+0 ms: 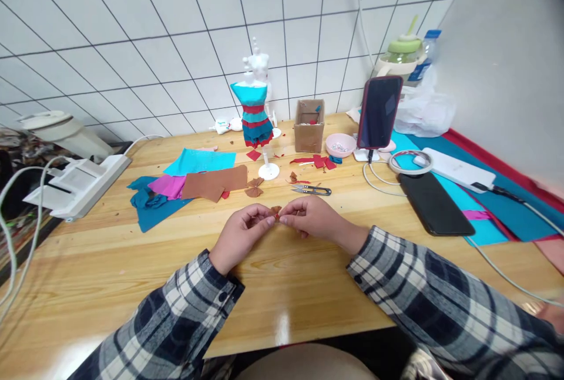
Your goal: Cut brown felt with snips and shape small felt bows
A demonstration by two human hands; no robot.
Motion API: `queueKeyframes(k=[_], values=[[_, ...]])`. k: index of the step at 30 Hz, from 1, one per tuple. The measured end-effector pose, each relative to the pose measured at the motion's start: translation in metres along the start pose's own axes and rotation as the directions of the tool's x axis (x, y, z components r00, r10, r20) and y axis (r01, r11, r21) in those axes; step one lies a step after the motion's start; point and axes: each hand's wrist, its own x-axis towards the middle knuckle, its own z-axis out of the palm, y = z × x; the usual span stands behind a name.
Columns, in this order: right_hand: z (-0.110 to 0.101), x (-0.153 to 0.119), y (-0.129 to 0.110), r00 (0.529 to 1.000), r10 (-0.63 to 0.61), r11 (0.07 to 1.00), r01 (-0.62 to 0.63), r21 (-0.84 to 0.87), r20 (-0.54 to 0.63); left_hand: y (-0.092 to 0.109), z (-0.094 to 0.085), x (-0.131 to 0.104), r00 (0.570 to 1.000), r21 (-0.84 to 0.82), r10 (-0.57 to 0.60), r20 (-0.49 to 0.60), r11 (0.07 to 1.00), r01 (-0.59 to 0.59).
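Between my fingertips, just above the wooden table, is a small pleated brown paper piece [275, 211] with a bit of red at its middle. My left hand [247, 228] pinches it from the left. From the right, my right hand [315, 215] pinches at the red part, and its lower fingers are curled under. Beyond my right hand lie thread snips [311, 190]. Another pleated brown piece [254, 188] rests on the table behind my left hand. A small white dress form [249, 104] in a blue and red layered paper dress stands farther back.
Brown [215, 181], turquoise [200, 161] and magenta sheets lie at left. Behind are a cardboard box [309, 127], a pink bowl [341, 145] and red scraps. A propped phone [379, 113], a black phone [436, 204], a tape roll [410, 162] and cables occupy the right.
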Motion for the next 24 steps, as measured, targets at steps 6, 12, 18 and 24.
queueKeyframes(k=[6, 12, 18, 24], values=[[0.0012, -0.001, -0.0032, 1.0, 0.008, 1.0, -0.008, 0.008, -0.008, -0.0016, 0.0002, 0.0014, 1.0, 0.058, 0.0, -0.026, 0.998, 0.002], [-0.0056, 0.0018, 0.0002, 0.996, 0.05, 0.997, -0.055, 0.055, 0.08, -0.0019, -0.0007, 0.0007, 0.998, 0.147, 0.031, 0.047, 0.988, -0.038], [-0.0051, 0.0033, 0.002, 0.998, 0.049, 0.996, -0.053, 0.077, 0.049, -0.0016, -0.0013, 0.0005, 0.999, 0.13, 0.038, 0.031, 0.991, -0.041], [-0.0002, 0.004, 0.0043, 0.999, 0.032, 0.992, -0.034, 0.121, 0.024, -0.0049, 0.0025, 0.0026, 0.999, 0.114, 0.005, 0.037, 0.993, -0.009]])
